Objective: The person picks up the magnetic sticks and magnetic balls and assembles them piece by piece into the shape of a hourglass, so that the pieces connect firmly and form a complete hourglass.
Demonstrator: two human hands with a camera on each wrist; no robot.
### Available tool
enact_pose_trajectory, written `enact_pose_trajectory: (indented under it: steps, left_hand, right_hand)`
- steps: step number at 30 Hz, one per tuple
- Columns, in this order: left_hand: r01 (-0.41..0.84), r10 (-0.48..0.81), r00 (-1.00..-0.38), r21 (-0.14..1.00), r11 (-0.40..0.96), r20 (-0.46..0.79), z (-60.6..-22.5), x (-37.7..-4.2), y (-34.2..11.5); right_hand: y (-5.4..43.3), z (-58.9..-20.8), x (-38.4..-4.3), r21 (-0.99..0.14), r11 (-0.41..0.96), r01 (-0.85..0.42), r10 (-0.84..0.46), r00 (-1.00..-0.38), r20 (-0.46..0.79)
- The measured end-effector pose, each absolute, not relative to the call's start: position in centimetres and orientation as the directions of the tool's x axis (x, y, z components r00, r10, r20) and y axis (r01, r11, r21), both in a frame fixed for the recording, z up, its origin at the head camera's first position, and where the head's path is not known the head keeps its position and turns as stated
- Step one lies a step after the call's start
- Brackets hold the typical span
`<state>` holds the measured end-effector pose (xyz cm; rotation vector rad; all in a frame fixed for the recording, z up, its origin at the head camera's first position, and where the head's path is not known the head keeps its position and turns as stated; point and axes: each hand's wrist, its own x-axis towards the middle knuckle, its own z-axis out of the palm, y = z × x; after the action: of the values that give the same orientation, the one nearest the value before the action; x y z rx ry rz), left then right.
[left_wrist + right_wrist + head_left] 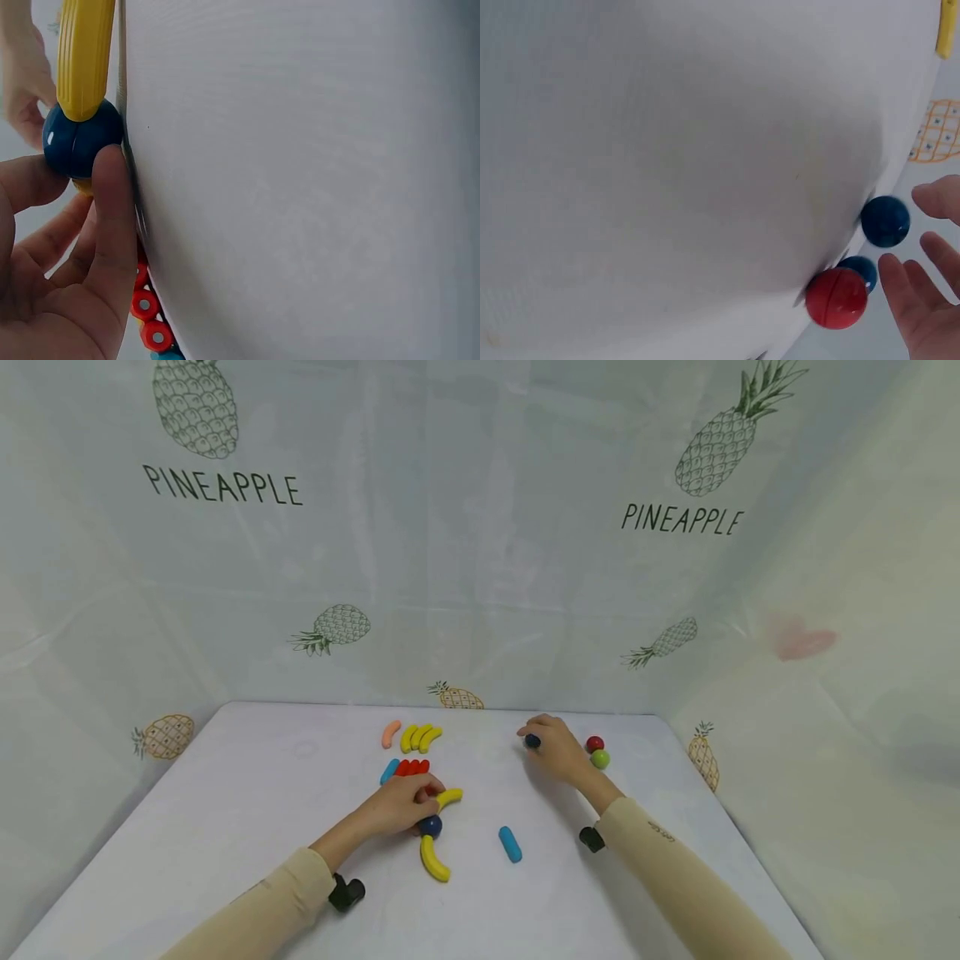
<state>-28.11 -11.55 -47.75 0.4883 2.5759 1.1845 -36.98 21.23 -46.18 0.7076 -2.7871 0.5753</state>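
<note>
My left hand [401, 802] pinches a dark blue ball [79, 142] between thumb and finger. One curved yellow stick [432, 860] joins the ball on the near side, and another curved yellow stick [450, 797] extends from its far side. My right hand [555, 747] is over the far right of the table, its fingers around but apart from a dark blue ball [886, 221]. Behind that lies another blue ball [864, 270], partly covered by a red ball [836, 298]; the head view does not show this second blue ball.
Beyond my left hand lie short red sticks [414, 767], a blue stick [389, 772], several curved yellow sticks [420, 738] and a peach curved stick [391, 733]. Another blue stick [510, 844] lies between my arms. A green ball [600, 759] sits right of my right hand.
</note>
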Motion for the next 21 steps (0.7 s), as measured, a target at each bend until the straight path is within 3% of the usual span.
enact_pose_trajectory:
  steps: [21]
  left_hand:
    - [0.162,0.387,-0.916,0.781,0.604,-0.109,-48.02,-28.20,-11.57]
  right_hand:
    - [21.70,-47.02,-37.85,-0.313,0.809,-0.498,-0.443,-0.865,0.234]
